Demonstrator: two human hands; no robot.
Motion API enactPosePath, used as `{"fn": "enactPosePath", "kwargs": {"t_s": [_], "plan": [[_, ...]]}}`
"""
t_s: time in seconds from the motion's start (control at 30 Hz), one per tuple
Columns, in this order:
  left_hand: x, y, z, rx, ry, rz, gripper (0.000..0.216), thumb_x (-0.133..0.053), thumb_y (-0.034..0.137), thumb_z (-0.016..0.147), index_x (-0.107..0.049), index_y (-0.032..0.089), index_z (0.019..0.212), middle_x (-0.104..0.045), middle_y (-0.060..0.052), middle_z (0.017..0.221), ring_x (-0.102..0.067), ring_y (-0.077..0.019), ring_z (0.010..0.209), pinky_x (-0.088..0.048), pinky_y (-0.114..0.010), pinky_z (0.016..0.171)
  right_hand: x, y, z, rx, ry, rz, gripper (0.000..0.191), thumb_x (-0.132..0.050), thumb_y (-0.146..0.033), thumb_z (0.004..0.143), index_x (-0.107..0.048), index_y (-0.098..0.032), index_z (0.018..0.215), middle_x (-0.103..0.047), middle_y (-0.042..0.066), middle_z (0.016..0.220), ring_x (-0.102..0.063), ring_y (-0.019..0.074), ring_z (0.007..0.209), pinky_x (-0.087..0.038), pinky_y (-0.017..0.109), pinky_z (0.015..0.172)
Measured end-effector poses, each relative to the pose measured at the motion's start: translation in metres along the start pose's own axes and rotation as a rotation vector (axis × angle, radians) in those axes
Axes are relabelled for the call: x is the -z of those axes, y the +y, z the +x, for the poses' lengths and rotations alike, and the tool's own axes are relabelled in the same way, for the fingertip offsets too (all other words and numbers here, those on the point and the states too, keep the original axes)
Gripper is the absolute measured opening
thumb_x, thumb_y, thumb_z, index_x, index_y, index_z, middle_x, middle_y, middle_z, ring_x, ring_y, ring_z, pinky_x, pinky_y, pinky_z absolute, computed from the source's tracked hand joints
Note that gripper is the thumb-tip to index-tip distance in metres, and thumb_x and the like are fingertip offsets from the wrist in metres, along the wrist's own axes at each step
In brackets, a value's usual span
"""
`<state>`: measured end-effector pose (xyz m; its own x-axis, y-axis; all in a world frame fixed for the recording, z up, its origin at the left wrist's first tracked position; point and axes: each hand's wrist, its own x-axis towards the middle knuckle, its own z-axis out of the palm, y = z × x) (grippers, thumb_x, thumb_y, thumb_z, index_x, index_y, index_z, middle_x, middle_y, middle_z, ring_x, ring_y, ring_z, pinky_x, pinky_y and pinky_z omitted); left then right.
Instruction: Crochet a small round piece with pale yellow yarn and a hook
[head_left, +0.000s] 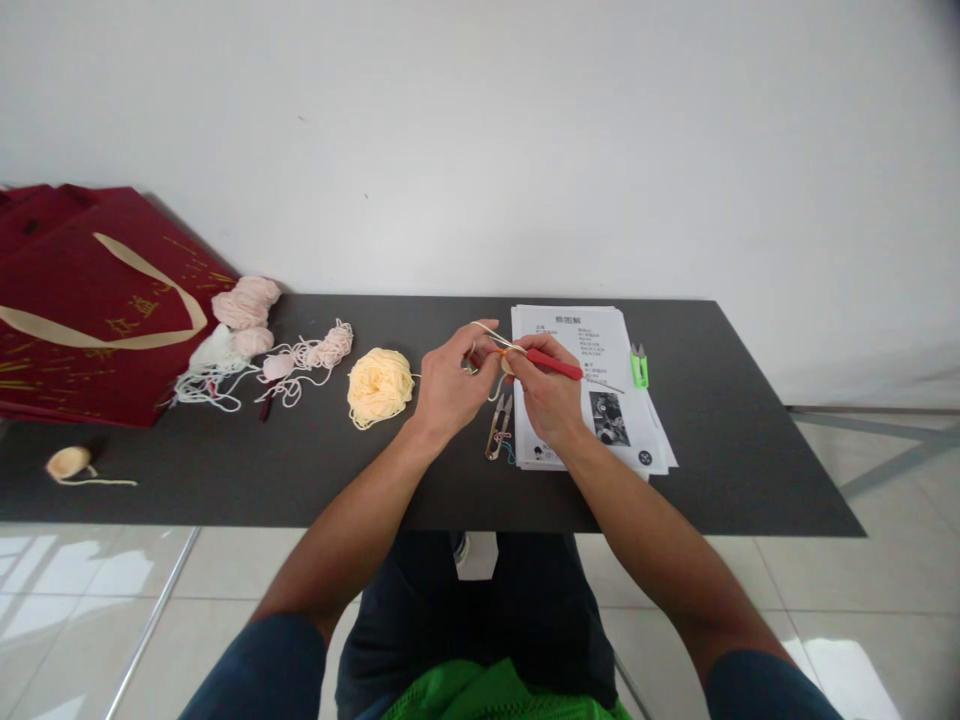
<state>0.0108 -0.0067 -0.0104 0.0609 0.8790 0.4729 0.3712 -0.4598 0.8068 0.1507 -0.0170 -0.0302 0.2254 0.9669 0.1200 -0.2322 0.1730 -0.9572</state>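
Observation:
My left hand [450, 380] hovers over the middle of the dark table [750, 440] with its fingers pinched on a strand of pale yellow yarn looped across them. My right hand [547, 395] is closed on a crochet hook with a red handle [555, 364], and the hook's tip meets the yarn between the two hands. A loose ball of pale yellow yarn [379, 386] lies just left of my left hand. Small thread snips [498, 427] lie on the table under my hands.
A stack of printed sheets [600, 345] lies under and right of my right hand, with a green clipper [638, 366] beside it. Pink and white yarn [255, 340] lies tangled at the left, next to a dark red bag [82, 300]. A small beige ball [67, 462] sits near the left front edge.

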Motion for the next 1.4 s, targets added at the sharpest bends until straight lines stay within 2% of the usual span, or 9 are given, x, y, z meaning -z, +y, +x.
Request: {"fn": "enactPosePath", "kwargs": {"t_s": [0.1, 0.3, 0.53, 0.6, 0.7, 0.8, 0.9, 1.17, 1.4], "plan": [[-0.001, 0.0, -0.002, -0.053, 0.015, 0.117, 0.035, -0.068, 0.013, 0.086, -0.072, 0.026, 0.119, -0.078, 0.001, 0.09, -0.067, -0.0136, 0.071, -0.056, -0.028, 0.078, 0.001, 0.001, 0.001, -0.013, -0.01, 0.019, 0.025, -0.086, -0.041, 0.074, -0.069, -0.025, 0.082, -0.067, -0.004, 0.072, -0.061, 0.0129, 0.061, -0.052, 0.028, 0.057], [-0.002, -0.008, -0.002, -0.221, -0.016, 0.216, 0.03, -0.065, 0.012, 0.09, -0.072, 0.025, 0.116, -0.081, -0.004, 0.103, -0.074, -0.019, 0.091, -0.057, -0.031, 0.088, 0.002, 0.002, 0.002, -0.01, -0.002, -0.021, 0.023, -0.084, -0.039, 0.075, -0.067, -0.025, 0.079, -0.066, -0.004, 0.07, -0.06, 0.0117, 0.057, -0.051, 0.028, 0.055], [-0.001, -0.001, -0.002, -0.207, 0.016, 0.196, 0.013, -0.064, 0.013, 0.093, -0.071, 0.024, 0.091, -0.08, -0.005, 0.111, -0.074, -0.0179, 0.094, -0.055, -0.031, 0.089, -0.001, 0.003, 0.001, -0.037, 0.021, -0.024, 0.024, -0.084, -0.041, 0.075, -0.068, -0.025, 0.082, -0.067, -0.004, 0.068, -0.062, 0.0124, 0.057, -0.051, 0.027, 0.054], [-0.001, 0.001, -0.001, -0.158, 0.027, 0.186, 0.012, -0.065, 0.013, 0.092, -0.071, 0.024, 0.092, -0.08, -0.004, 0.108, -0.074, -0.0183, 0.094, -0.054, -0.031, 0.088, -0.002, 0.003, 0.0, -0.031, 0.037, -0.041, 0.025, -0.083, -0.043, 0.078, -0.067, -0.025, 0.085, -0.067, -0.005, 0.069, -0.062, 0.0117, 0.056, -0.05, 0.026, 0.053], [-0.001, -0.001, 0.002, 0.003, 0.024, 0.072, 0.02, -0.07, 0.016, 0.087, -0.071, 0.024, 0.105, -0.079, -0.001, 0.089, -0.072, -0.0166, 0.079, -0.052, -0.03, 0.079, -0.003, 0.004, 0.0, -0.027, 0.033, -0.043, 0.026, -0.082, -0.045, 0.081, -0.067, -0.025, 0.089, -0.067, -0.006, 0.07, -0.062, 0.0108, 0.057, -0.048, 0.025, 0.054], [-0.001, -0.003, 0.007, 0.209, -0.006, -0.23, 0.029, -0.075, 0.017, 0.08, -0.07, 0.021, 0.108, -0.074, 0.002, 0.073, -0.062, -0.0124, 0.061, -0.046, -0.026, 0.063, -0.003, 0.006, -0.001, -0.02, -0.03, -0.003, 0.028, -0.084, -0.046, 0.08, -0.069, -0.025, 0.092, -0.069, -0.005, 0.073, -0.063, 0.0108, 0.061, -0.049, 0.026, 0.057], [-0.001, -0.003, 0.01, 0.361, -0.021, -0.505, 0.034, -0.079, 0.017, 0.073, -0.069, 0.018, 0.105, -0.069, 0.004, 0.069, -0.056, -0.0095, 0.056, -0.041, -0.023, 0.057, -0.004, 0.007, -0.001, -0.043, -0.084, 0.056, 0.03, -0.086, -0.045, 0.079, -0.07, -0.025, 0.092, -0.07, -0.005, 0.076, -0.063, 0.0108, 0.063, -0.05, 0.026, 0.059], [-0.006, -0.001, 0.011, 0.326, 0.094, -0.604, 0.027, -0.077, 0.018, 0.077, -0.071, 0.019, 0.103, -0.072, 0.002, 0.076, -0.063, -0.0101, 0.067, -0.048, -0.024, 0.068, -0.004, 0.003, 0.001, -0.143, -0.144, 0.157, 0.027, -0.089, -0.041, 0.076, -0.073, -0.026, 0.092, -0.07, -0.005, 0.079, -0.062, 0.0101, 0.065, -0.05, 0.026, 0.062], [0.002, 0.0, 0.016, 0.399, 0.022, -0.674, 0.028, -0.081, 0.02, 0.072, -0.071, 0.017, 0.098, -0.069, 0.003, 0.071, -0.055, -0.0082, 0.059, -0.039, -0.022, 0.058, -0.002, 0.002, 0.002, -0.101, -0.096, 0.165, 0.022, -0.088, -0.039, 0.077, -0.076, -0.027, 0.09, -0.072, -0.003, 0.084, -0.061, 0.0107, 0.067, -0.051, 0.027, 0.064]]}}
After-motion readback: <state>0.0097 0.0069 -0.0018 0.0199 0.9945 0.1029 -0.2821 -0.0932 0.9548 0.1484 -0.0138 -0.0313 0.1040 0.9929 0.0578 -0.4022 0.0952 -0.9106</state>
